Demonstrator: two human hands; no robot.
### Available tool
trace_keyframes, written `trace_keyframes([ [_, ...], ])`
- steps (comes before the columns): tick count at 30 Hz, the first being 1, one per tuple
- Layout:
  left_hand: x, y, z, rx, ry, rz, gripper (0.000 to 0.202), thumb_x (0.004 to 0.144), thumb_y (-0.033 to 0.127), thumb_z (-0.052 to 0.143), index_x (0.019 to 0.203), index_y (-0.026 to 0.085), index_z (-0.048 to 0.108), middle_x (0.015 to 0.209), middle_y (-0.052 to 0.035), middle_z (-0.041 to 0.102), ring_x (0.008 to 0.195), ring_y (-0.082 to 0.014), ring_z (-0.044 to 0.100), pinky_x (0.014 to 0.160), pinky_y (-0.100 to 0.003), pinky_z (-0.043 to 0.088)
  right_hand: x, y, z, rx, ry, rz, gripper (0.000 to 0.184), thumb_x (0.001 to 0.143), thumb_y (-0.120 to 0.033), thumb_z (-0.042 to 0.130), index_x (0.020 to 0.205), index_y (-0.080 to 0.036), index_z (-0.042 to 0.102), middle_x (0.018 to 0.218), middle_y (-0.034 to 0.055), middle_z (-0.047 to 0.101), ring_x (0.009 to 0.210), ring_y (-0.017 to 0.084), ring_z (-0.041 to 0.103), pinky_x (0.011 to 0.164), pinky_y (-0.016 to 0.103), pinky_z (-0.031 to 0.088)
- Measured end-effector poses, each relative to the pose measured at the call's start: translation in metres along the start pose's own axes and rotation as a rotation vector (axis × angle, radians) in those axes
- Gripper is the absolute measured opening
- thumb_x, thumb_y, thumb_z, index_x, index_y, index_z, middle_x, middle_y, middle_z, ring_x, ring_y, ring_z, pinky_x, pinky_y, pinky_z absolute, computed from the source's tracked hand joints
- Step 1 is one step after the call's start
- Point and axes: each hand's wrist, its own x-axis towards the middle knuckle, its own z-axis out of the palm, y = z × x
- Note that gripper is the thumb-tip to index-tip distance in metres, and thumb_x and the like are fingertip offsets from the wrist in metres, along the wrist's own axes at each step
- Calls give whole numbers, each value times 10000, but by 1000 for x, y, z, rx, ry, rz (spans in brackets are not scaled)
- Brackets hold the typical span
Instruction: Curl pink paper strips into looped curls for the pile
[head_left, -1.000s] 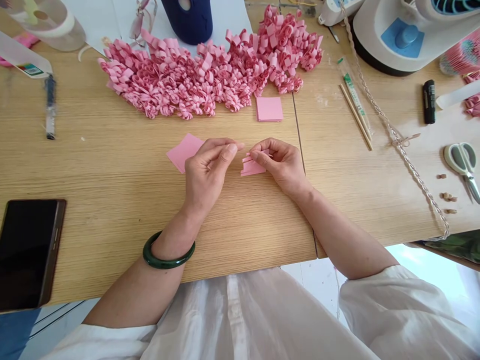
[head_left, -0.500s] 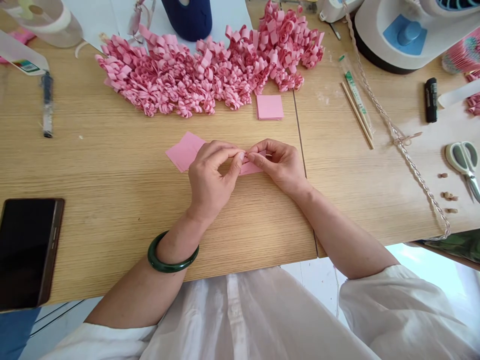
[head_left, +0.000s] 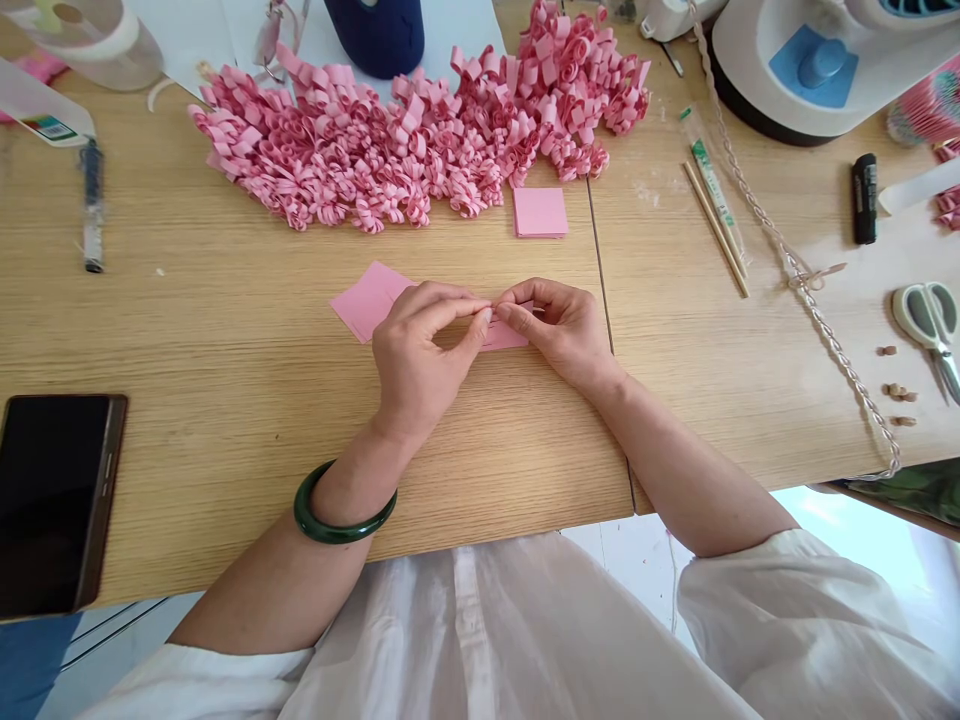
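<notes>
With thumb and fingers pinched together, my left hand (head_left: 424,345) meets my right hand (head_left: 559,325) over the middle of the table. Between their fingertips is a piece of pink paper (head_left: 508,338), mostly hidden by the fingers; its lower edge shows beneath my right thumb. How it is folded or rolled I cannot make out. Flat pink paper squares (head_left: 370,300) lie left of my left hand, partly under it. Farther back sits a small stack of pink paper squares (head_left: 540,212). Behind that spreads a long heap of curled pink paper pieces (head_left: 375,150).
A phone (head_left: 56,500) lies at the left, a glue bottle (head_left: 45,105) behind it. On the right are wooden sticks (head_left: 716,230), a braided cord (head_left: 814,310), a black marker (head_left: 864,200), scissors (head_left: 930,325) and a white appliance (head_left: 787,60). A dark blue container (head_left: 375,40) stands behind the heap.
My left hand has shifted very slightly left, its fingertips still pinched at the paper. My right hand stays nearly in place.
</notes>
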Motion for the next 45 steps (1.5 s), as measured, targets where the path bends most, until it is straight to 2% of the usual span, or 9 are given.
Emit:
trace_keyframes([
  [17,1,3,-3,-59,7,6,81,886,197,749,862,248,805,850,6,747,826,-161,701,792,-307,552,-1,-1,0,-19,0,7,353,813,-519,780,829,-175,702,844,20,719,757,129,626,679,261,521],
  [24,2,4,-4,-122,19,-75,109,864,152,747,827,241,797,832,12,747,808,-158,696,784,-307,561,-1,-1,1,-14,-18,15,247,837,-411,755,893,-178,694,885,24,720,772,129,634,703,271,531],
  [30,2,5,-5,-122,-8,-66,102,891,176,728,828,227,791,822,9,738,800,-150,684,767,-290,543,-1,3,0,-27,-12,-1,198,875,-374,719,882,-180,676,852,17,697,768,126,620,709,272,524],
  [37,3,6,-6,-98,1,-60,115,845,157,767,745,209,740,752,21,700,748,-138,653,742,-287,522,-1,0,1,-18,-7,-4,123,860,-292,699,855,-172,674,831,8,687,734,111,598,668,254,494],
  [45,2,0,-4,-153,10,-96,125,816,130,788,739,222,754,756,26,705,757,-137,666,738,-280,526,-1,-1,3,-15,2,-36,173,862,-345,686,855,-172,673,840,14,684,754,117,613,671,257,508],
])
